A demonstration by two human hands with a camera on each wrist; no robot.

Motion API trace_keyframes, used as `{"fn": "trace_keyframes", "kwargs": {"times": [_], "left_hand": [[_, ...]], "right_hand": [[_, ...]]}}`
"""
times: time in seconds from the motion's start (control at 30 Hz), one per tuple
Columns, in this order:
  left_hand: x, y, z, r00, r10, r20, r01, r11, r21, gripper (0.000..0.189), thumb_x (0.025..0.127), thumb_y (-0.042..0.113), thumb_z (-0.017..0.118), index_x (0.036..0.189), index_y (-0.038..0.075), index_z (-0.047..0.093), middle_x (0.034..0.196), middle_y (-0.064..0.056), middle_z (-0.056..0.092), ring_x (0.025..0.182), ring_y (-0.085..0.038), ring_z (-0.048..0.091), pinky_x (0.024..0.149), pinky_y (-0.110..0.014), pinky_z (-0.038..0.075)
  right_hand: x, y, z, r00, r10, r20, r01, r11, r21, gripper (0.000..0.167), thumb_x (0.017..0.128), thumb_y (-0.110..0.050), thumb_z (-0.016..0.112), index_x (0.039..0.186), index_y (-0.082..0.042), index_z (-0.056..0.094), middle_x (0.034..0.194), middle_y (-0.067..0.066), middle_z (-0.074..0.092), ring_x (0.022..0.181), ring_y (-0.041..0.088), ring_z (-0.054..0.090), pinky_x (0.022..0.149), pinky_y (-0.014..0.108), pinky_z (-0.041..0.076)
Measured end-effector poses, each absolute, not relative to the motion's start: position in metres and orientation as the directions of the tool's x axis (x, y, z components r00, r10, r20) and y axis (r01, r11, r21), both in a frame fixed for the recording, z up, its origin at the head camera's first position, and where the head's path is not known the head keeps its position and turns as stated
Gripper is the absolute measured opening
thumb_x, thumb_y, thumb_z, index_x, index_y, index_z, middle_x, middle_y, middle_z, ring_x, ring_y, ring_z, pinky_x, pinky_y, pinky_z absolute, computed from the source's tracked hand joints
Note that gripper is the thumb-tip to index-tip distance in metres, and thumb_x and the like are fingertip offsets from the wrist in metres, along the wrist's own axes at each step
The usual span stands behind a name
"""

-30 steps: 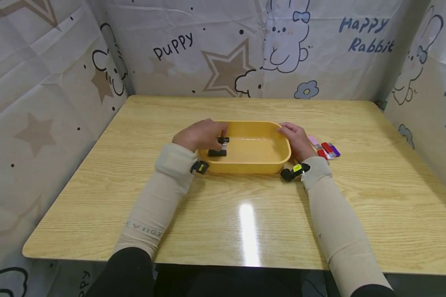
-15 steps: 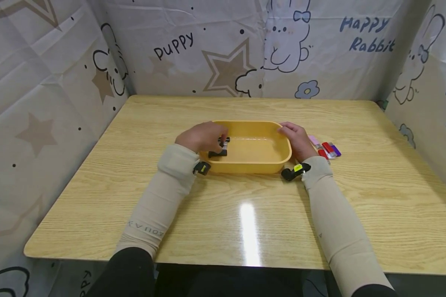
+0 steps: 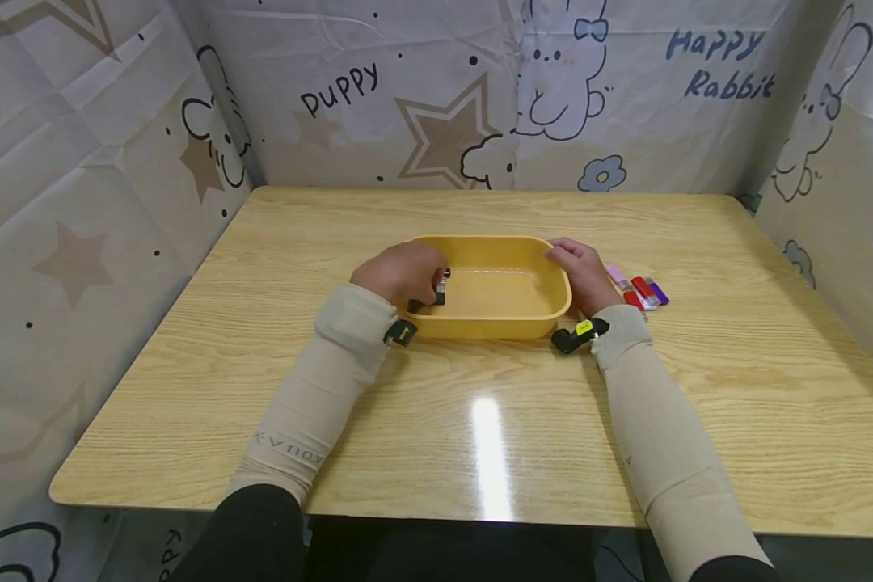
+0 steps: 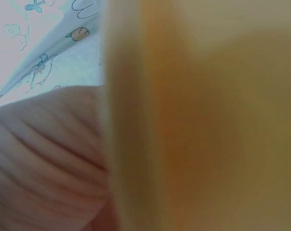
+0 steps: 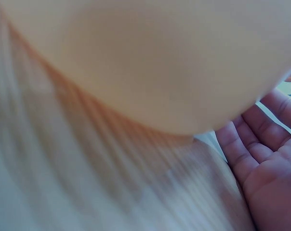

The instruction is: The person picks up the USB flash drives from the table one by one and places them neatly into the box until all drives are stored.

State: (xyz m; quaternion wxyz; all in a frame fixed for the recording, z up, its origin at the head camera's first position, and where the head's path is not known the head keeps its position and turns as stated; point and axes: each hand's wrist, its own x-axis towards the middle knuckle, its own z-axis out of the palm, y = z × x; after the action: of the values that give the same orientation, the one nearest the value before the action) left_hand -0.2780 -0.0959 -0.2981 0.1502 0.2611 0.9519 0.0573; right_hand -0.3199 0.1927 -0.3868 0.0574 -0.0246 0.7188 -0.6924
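Observation:
A yellow plastic tub (image 3: 505,293) stands on the wooden table. My left hand (image 3: 403,273) reaches over its left end, fingers bent down among small black items with silver-grey parts (image 3: 440,289) on the tub's floor. The fingertips are hidden, and I cannot tell whether they pinch one of these items. At the other end my right hand (image 3: 578,271) grips the tub's right rim, thumb on the rim and fingers outside. In the left wrist view the blurred tub wall (image 4: 222,125) covers most of the picture. The right wrist view has the fingers (image 5: 242,149) against the tub's outer side.
Right of my right hand lie several small pink, red and purple pieces (image 3: 643,287) with pale ends, close together on the table (image 3: 378,453). A printed cloth (image 3: 284,153) hangs along the table's back and sides.
My left hand has moved slightly right and lower into the tub, covering more of the black items. The right hand and the tub stay in place.

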Motion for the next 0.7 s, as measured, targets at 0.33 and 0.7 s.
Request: {"fn": "trace_keyframes", "kwargs": {"times": [0.33, 0.7], "left_hand": [[-0.279, -0.087, -0.307, -0.801, 0.549, -0.240, 0.523, 0.836, 0.166, 0.011, 0.077, 0.003, 0.068, 0.084, 0.009, 0.061, 0.084, -0.003, 0.058, 0.077, -0.020, 0.051, 0.064, -0.028, 0.040], [-0.279, -0.082, -0.313, -0.774, 0.570, -0.276, 0.545, 0.821, 0.169, 0.010, 0.083, 0.006, 0.067, 0.092, 0.010, 0.065, 0.092, -0.003, 0.063, 0.081, -0.020, 0.054, 0.069, -0.030, 0.043]], "right_hand": [[-0.321, 0.193, -0.386, -0.991, -0.119, -0.055, 0.051, 0.040, -0.998, 0.035, 0.095, -0.020, 0.054, 0.125, -0.001, 0.057, 0.116, 0.011, 0.060, 0.092, 0.017, 0.060, 0.076, 0.023, 0.053], [-0.321, 0.193, -0.387, -0.992, -0.118, -0.051, 0.046, 0.040, -0.998, 0.033, 0.095, -0.021, 0.054, 0.122, -0.002, 0.059, 0.113, 0.008, 0.061, 0.091, 0.016, 0.061, 0.076, 0.022, 0.053]]}}
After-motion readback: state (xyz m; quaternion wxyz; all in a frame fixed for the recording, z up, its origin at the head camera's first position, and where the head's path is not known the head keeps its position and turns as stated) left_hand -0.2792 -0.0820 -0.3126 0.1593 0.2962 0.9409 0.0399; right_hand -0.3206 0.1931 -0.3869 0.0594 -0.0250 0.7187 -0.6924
